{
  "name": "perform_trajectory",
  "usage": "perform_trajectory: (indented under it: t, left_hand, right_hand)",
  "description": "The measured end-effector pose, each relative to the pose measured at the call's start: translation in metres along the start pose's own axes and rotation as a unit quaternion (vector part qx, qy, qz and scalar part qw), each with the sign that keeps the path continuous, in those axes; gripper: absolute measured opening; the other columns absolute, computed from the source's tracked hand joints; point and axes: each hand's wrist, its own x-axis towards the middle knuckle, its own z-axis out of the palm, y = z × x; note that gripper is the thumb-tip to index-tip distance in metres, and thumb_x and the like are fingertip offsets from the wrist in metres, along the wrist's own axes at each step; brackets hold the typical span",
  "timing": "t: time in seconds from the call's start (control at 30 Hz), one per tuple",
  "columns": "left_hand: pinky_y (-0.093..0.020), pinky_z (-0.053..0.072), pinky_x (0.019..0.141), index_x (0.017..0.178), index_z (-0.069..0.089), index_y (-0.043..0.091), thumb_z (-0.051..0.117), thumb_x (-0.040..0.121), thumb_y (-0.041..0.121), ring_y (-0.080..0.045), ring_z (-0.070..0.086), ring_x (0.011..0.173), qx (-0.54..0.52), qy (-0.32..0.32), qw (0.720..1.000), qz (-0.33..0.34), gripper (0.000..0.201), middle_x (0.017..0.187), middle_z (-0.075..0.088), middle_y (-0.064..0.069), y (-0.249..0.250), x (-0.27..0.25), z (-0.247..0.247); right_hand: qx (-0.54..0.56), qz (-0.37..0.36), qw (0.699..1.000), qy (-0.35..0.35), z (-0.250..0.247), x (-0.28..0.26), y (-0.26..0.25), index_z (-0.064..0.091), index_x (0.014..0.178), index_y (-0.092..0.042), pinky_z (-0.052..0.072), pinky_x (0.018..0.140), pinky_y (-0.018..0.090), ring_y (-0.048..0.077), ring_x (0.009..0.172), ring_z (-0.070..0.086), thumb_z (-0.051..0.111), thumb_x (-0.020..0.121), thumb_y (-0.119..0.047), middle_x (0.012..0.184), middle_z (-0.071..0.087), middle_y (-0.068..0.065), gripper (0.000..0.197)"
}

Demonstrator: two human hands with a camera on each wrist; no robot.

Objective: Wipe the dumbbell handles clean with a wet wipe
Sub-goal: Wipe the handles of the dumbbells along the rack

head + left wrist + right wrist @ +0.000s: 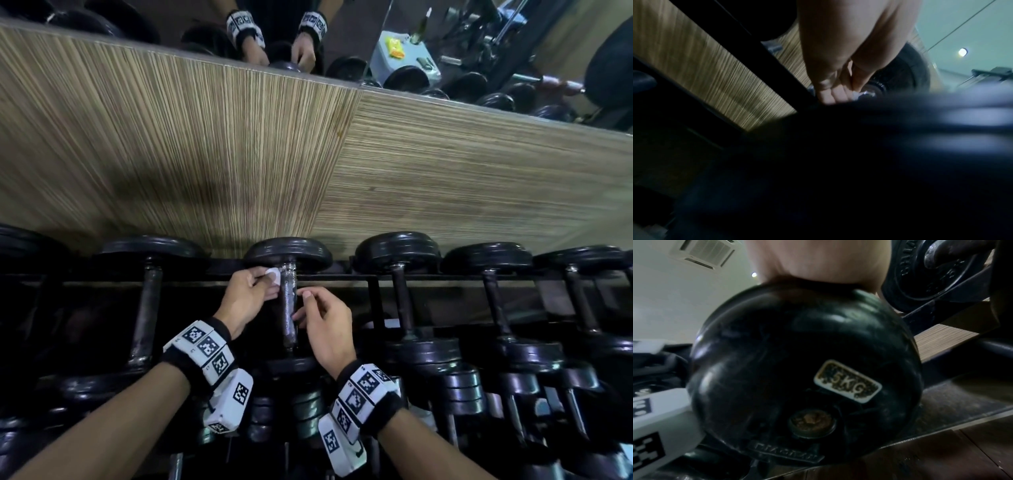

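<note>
Nearest the camera in the head view, two forearms rise from the bottom edge, each with a black wristband carrying white blocks printed with black square codes. Just beyond them, in the lower centre of the frame, lies the dumbbell handle [288,308], a knurled metal bar running up the picture between its two black end weights. The near weight [803,369] fills the right wrist view and bears a worn label reading 5KG.

The right hand [327,329] sits just right of the handle at its middle, fingers loosely curled, with the fingertips at the bar; whether they actually grip it cannot be told. The left hand [248,298] is just left of the handle, higher in the frame, and pinches a small white wet wipe [273,275] between thumb and fingers, holding it against the upper end of the bar, just below the far weight [287,255]. In the left wrist view the left hand's fingers [830,94] are bunched together on a scrap of white at the bar's collar.

More dumbbells lie in a row to either side on the black rack [376,298]. Behind them, across the middle of the frame, runs a striped wood-grain panel [239,144], and along the top edge a mirror [479,41] reflects both wrists.
</note>
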Motion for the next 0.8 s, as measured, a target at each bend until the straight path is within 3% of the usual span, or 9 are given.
perform_trajectory:
  t: [0.1, 0.17, 0.23, 0.37, 0.5, 0.57, 0.63, 0.7, 0.8]
  left_hand:
    - [-0.03, 0.059, 0.083, 0.101, 0.066, 0.008, 0.055, 0.099, 0.007, -0.023, 0.072, 0.088, 0.073, 0.046, 0.993, 0.085, 0.011, 0.092, 0.074, -0.011, 0.001, -0.01, 0.004]
    - [-0.028, 0.057, 0.083, 0.1, 0.07, 0.012, 0.059, 0.097, 0.01, -0.008, 0.071, 0.081, 0.158, 0.065, 0.971, 0.168, 0.012, 0.082, 0.074, 0.0, 0.0, -0.019, 0.006]
    - [-0.025, 0.055, 0.08, 0.107, 0.071, 0.015, 0.059, 0.098, 0.016, -0.002, 0.07, 0.079, 0.221, 0.068, 0.947, 0.222, 0.015, 0.081, 0.075, 0.006, 0.001, -0.029, 0.008]
    - [-0.037, 0.056, 0.08, 0.12, 0.067, 0.026, 0.055, 0.1, 0.026, -0.013, 0.071, 0.082, 0.288, 0.054, 0.921, 0.257, 0.023, 0.088, 0.076, 0.001, 0.001, -0.039, 0.01]
    - [-0.03, 0.053, 0.089, 0.13, 0.059, 0.039, 0.046, 0.099, 0.04, -0.011, 0.069, 0.094, 0.324, 0.009, 0.903, 0.28, 0.034, 0.104, 0.075, 0.003, -0.002, -0.044, 0.005]
    - [-0.021, 0.049, 0.094, 0.13, 0.062, 0.032, 0.049, 0.101, 0.032, -0.005, 0.067, 0.101, 0.291, 0.049, 0.91, 0.291, 0.032, 0.113, 0.072, 0.009, -0.005, -0.043, 0.003]
    - [-0.015, 0.046, 0.088, 0.122, 0.068, 0.019, 0.056, 0.1, 0.018, -0.004, 0.067, 0.095, 0.251, 0.13, 0.921, 0.269, 0.026, 0.108, 0.073, 0.006, -0.007, -0.038, -0.002]
    - [-0.018, 0.047, 0.083, 0.111, 0.071, 0.011, 0.058, 0.098, 0.012, -0.011, 0.069, 0.089, 0.25, 0.154, 0.934, 0.203, 0.018, 0.099, 0.076, -0.003, -0.013, -0.025, -0.005]
    - [-0.029, 0.055, 0.082, 0.103, 0.068, 0.012, 0.054, 0.1, 0.01, -0.023, 0.071, 0.091, 0.14, 0.044, 0.987, 0.058, 0.015, 0.099, 0.074, -0.01, -0.019, -0.005, -0.003]
  right_hand:
    - [-0.007, -0.007, 1.0, -0.002, -0.001, 0.0, -0.002, 0.072, 0.096, -0.024, 0.056, 0.066, 0.029, 0.017, 0.064, 0.069, 0.053, 0.102, -0.022, 0.066, 0.071, -0.001, 0.019]
    - [-0.007, -0.013, 1.0, -0.007, -0.003, 0.0, -0.003, 0.072, 0.096, -0.022, 0.051, 0.063, 0.021, 0.015, 0.063, 0.068, 0.053, 0.102, -0.021, 0.066, 0.071, -0.001, 0.02]
    - [-0.004, -0.015, 1.0, -0.015, -0.004, -0.001, -0.004, 0.072, 0.096, -0.022, 0.051, 0.064, 0.021, 0.015, 0.063, 0.068, 0.053, 0.102, -0.021, 0.067, 0.072, 0.0, 0.02]
    - [0.0, -0.015, 1.0, -0.016, -0.004, -0.001, -0.003, 0.072, 0.095, -0.022, 0.053, 0.063, 0.024, 0.018, 0.064, 0.069, 0.052, 0.102, -0.02, 0.068, 0.072, 0.001, 0.021]
    - [0.014, -0.02, 1.0, -0.007, -0.003, -0.001, -0.003, 0.072, 0.093, -0.019, 0.057, 0.066, 0.031, 0.021, 0.065, 0.069, 0.053, 0.102, -0.017, 0.07, 0.072, 0.003, 0.021]
    - [0.017, -0.018, 1.0, -0.003, -0.002, -0.001, -0.002, 0.072, 0.093, -0.02, 0.059, 0.068, 0.038, 0.022, 0.064, 0.069, 0.053, 0.101, -0.016, 0.07, 0.072, 0.003, 0.021]
    - [0.018, -0.011, 1.0, 0.0, -0.001, -0.001, -0.001, 0.072, 0.093, -0.022, 0.059, 0.068, 0.043, 0.02, 0.063, 0.069, 0.053, 0.102, -0.019, 0.069, 0.072, 0.004, 0.021]
    - [0.009, -0.007, 1.0, 0.0, -0.001, -0.001, 0.0, 0.072, 0.093, -0.024, 0.06, 0.069, 0.046, 0.019, 0.062, 0.069, 0.053, 0.102, -0.021, 0.067, 0.071, 0.003, 0.02]
    - [0.005, -0.006, 1.0, -0.007, -0.002, -0.001, -0.002, 0.072, 0.094, -0.025, 0.059, 0.07, 0.047, 0.02, 0.062, 0.069, 0.053, 0.102, -0.022, 0.066, 0.071, 0.002, 0.02]
